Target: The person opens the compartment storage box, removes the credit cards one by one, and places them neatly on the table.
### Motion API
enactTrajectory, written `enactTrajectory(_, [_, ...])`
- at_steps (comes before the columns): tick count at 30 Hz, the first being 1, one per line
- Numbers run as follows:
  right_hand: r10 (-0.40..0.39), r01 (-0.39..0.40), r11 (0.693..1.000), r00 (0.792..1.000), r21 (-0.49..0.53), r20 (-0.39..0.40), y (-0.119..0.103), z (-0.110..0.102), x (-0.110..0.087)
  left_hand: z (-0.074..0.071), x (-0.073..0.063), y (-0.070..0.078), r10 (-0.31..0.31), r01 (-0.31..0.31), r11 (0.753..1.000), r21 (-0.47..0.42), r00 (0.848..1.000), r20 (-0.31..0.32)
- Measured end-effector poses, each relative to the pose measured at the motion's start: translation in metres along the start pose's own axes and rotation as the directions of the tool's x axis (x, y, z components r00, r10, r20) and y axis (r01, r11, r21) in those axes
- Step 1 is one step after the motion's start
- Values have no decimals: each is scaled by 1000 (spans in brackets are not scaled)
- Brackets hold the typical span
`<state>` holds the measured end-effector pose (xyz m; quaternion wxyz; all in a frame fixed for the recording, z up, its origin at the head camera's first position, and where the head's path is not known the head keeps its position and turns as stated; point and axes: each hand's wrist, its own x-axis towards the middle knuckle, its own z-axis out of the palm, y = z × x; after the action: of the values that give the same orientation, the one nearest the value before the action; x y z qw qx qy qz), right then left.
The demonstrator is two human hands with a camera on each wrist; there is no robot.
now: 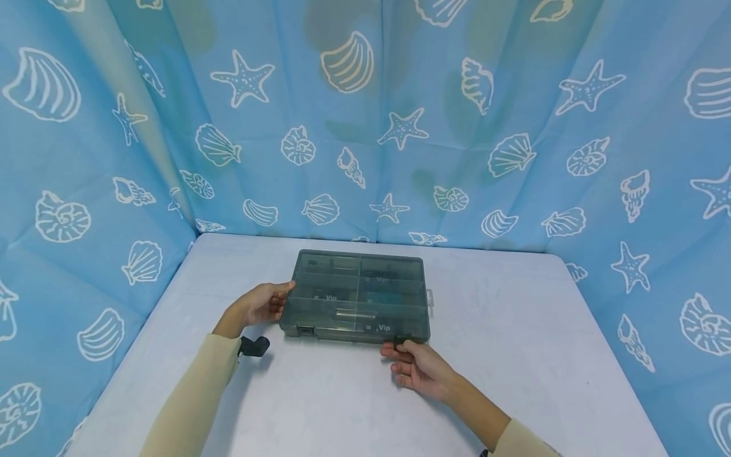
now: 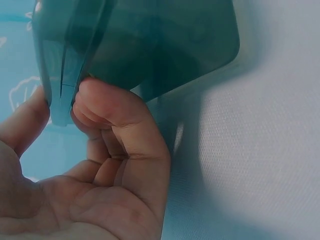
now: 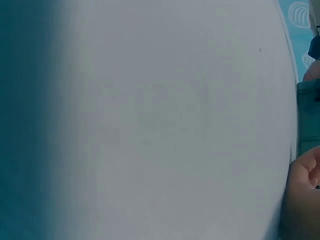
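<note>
A dark, see-through plastic compartment box (image 1: 328,287) with its lid closed is near the middle of the white table. Pale "Vip" lettering shows on or through the lid. My left hand (image 1: 261,304) grips its left edge; in the left wrist view, the thumb is on one face and curled fingers (image 2: 110,102) on the other. At the front right corner, my right hand (image 1: 425,370) pinches the edge by a dark latch (image 1: 403,341), thumb on top and the other fingers loosely curled. The right wrist view catches only part of that hand (image 3: 306,175).
A white cloth covers the table (image 1: 514,355). Blue curtains (image 1: 377,158) with white shell and starfish prints stand behind it and on both sides. A second latch (image 1: 306,331) is at the box's front left, and a clear tab (image 1: 431,298) sticks out on its right side.
</note>
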<state>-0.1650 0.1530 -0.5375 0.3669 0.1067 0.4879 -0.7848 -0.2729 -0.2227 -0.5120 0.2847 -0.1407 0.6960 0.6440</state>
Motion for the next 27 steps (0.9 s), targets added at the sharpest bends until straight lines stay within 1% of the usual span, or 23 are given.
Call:
enactTrajectory(5, [13,-12,1000,999,27,-33,1,0,2,0,0,1,1,-1,1000,-7,1000,5])
enactTrajectory(11, [42,-41,999,999,16,-33,0,1,2,1,0,1,1,-1,1000,-3,1000,-14])
enactTrajectory(15, [36,-36,999,999,1,-33,0,4,2,1,-1,0,3,-2,1000,2,1000,-17])
enactTrajectory(17, [26,-26,999,1000,-21,-12,2,6,3,1,-2,-1,7,-7,1000,6,1000,-16])
enactTrajectory(22, [27,-22,997,998,-77,62,8,22,7,0,-2,-1,21,-20,1000,6,1000,-21])
enactTrajectory(27, [63,-56,994,995,-89,73,12,45,22,2,0,-1,4,-4,1000,-3,1000,-31])
